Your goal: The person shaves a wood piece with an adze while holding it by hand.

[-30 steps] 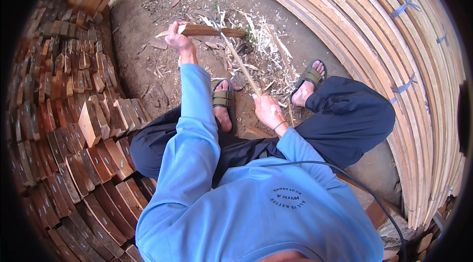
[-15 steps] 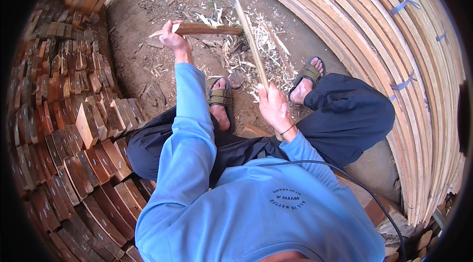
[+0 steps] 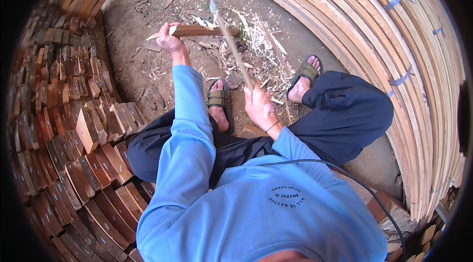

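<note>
At the far end of my outstretched left arm, my left hand (image 3: pixel 170 40) is closed round one end of a short brown piece of wood (image 3: pixel 204 31). Pale, freshly cut wood shows at the gripped end, and the other end points right toward the shavings. My right hand (image 3: pixel 260 106) grips the pale wooden handle of a long-handled knife (image 3: pixel 236 55). Its blade, smeared by motion, is a bluish streak just beyond the wood. The handle's upper part crosses in front of the wood's right end in this view.
Wood shavings (image 3: pixel 263 40) litter the dirt floor around my sandalled feet (image 3: pixel 219 102). Stacked short wooden blocks (image 3: pixel 64 129) rise along my left. Long curved-looking planks (image 3: pixel 364 30) tied with blue strips line the right. A black cable (image 3: pixel 364 185) crosses my right side.
My right hand has shifted left, and the long-handled knife has swung left with it, its blade now lower in the picture. My left hand and the piece of wood have moved slightly left.
</note>
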Demonstrator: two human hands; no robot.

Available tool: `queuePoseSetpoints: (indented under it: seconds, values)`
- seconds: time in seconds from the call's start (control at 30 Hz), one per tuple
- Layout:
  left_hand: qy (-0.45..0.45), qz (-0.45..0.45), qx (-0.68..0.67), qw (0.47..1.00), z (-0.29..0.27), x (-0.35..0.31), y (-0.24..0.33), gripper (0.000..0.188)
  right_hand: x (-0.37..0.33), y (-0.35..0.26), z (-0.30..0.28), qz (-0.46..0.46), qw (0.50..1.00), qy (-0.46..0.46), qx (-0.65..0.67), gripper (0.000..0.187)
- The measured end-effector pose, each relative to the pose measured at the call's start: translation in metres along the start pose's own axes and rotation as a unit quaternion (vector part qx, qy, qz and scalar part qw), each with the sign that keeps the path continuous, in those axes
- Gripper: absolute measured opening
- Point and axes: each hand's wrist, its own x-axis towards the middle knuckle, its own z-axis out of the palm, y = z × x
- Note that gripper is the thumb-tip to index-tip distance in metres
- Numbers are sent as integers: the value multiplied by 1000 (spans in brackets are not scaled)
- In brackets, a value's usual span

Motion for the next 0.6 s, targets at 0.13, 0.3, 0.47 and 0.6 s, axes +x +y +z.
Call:
queuePoseSetpoints:
  seconds: [0.13,0.3,0.47,0.6]
  values:
    - [9,-27,-36,999,2,3,-1,25,2,-4,0,19,997,-58,-47,31]
    - [-9,-16,-24,1000,1,0,-2,26,-3,-5,-2,-40,999,7,30,30]
    - [6,-22,-36,999,3,2,-1,28,-8,-9,-5,38,998,-40,-33,30]
    - [-9,-16,-27,999,2,4,0,26,-8,-7,-2,-48,996,25,67,31]
